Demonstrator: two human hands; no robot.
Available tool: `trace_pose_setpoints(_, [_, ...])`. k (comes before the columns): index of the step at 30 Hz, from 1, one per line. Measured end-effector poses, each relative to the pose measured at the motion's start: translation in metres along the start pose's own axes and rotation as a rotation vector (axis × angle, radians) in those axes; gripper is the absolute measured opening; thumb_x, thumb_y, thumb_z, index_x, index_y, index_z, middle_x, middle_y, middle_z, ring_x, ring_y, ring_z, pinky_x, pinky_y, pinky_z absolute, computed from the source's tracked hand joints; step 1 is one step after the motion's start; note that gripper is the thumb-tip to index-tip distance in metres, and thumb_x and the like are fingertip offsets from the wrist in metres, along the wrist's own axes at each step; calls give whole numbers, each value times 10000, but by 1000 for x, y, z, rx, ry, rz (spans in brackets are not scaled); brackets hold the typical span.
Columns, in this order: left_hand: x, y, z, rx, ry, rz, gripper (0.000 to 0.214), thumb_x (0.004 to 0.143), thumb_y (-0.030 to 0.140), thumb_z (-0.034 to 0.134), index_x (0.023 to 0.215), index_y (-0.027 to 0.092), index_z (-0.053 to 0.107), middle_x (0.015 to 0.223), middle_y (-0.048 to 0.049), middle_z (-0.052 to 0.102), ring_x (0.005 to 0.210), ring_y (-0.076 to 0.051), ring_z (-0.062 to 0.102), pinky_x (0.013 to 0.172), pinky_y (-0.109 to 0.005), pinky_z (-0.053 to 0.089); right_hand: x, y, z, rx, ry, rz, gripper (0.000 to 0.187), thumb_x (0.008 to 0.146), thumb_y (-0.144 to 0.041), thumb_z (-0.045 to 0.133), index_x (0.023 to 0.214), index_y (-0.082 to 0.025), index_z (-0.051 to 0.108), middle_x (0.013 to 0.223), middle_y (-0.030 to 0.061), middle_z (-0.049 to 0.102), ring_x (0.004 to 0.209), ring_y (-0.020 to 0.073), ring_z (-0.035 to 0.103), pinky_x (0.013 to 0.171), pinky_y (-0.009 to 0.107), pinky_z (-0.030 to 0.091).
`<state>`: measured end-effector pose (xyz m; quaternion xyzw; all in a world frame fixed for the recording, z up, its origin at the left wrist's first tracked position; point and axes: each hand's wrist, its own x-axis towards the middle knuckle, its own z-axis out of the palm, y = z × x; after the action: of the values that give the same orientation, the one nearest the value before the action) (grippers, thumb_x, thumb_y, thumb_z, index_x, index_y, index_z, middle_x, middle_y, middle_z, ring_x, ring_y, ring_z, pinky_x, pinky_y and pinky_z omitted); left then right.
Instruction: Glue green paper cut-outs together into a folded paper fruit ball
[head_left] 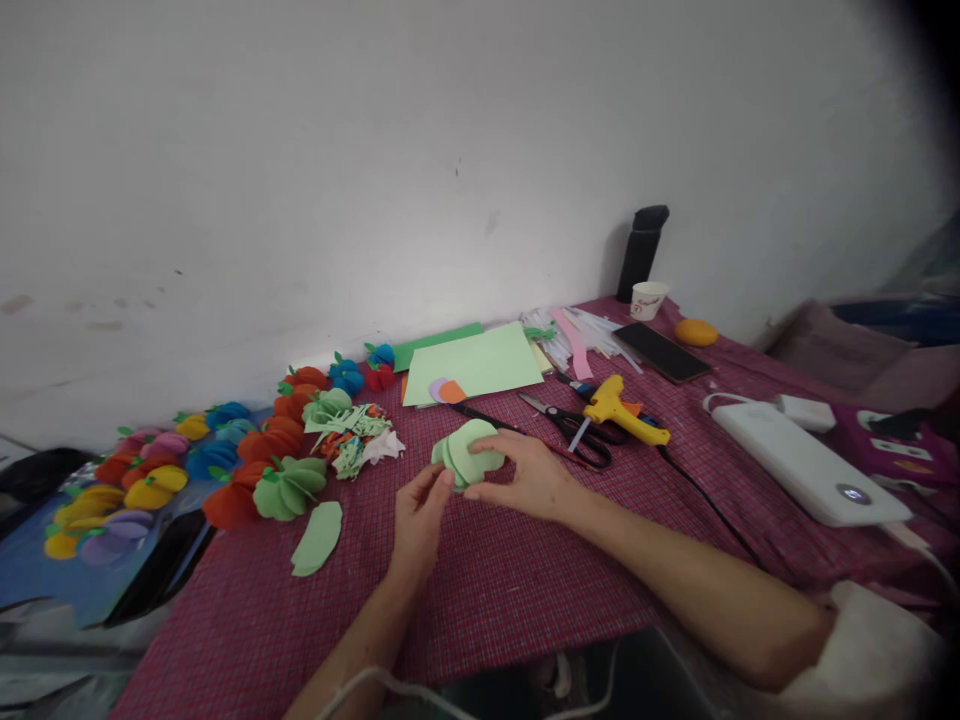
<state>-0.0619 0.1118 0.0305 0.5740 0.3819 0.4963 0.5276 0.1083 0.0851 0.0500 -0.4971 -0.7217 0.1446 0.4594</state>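
A stack of light green paper circles (469, 452) is held just above the red checked tablecloth (480, 590) by both hands. My left hand (420, 515) pinches its lower left edge. My right hand (525, 478) grips its right side, thumb underneath and fingers over the top. A loose green paper piece (318, 537) lies flat to the left of my left hand. A finished green paper pumpkin (289, 487) sits beyond that piece.
Several coloured paper pumpkins (225, 455) line the left edge. Green paper sheets (474, 365), scissors (574, 425) and a yellow glue gun (621, 410) lie behind the hands. A phone (662, 351), cup (647, 299), black bottle (642, 252) and white power bank (806, 462) are to the right.
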Motion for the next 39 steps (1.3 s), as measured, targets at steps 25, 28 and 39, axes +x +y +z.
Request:
trace_pose_setpoints(25, [2,-5,-5,-64,43,35,233,777,303,583,912,134,668,783,-9,651,716,-130,536,690,-226,415,6,5,-1,320,-29,127,171,751,-308,630,842,-169,668,839,25,635,716,130,569,617,230,432])
trace_pose_setpoints(28, [2,-6,-5,-69,59,39,222,768,304,595,889,133,668,759,-3,643,701,-125,531,686,-224,414,8,3,-2,387,-68,210,209,709,-335,665,821,-159,655,770,8,616,624,110,526,553,219,401])
trace_pose_setpoints(39, [1,-6,-5,-70,43,55,255,775,299,585,941,125,668,789,-26,650,734,-143,550,709,-242,417,8,3,-3,528,-218,336,276,676,-374,680,838,-155,636,647,-28,557,518,81,430,491,204,325])
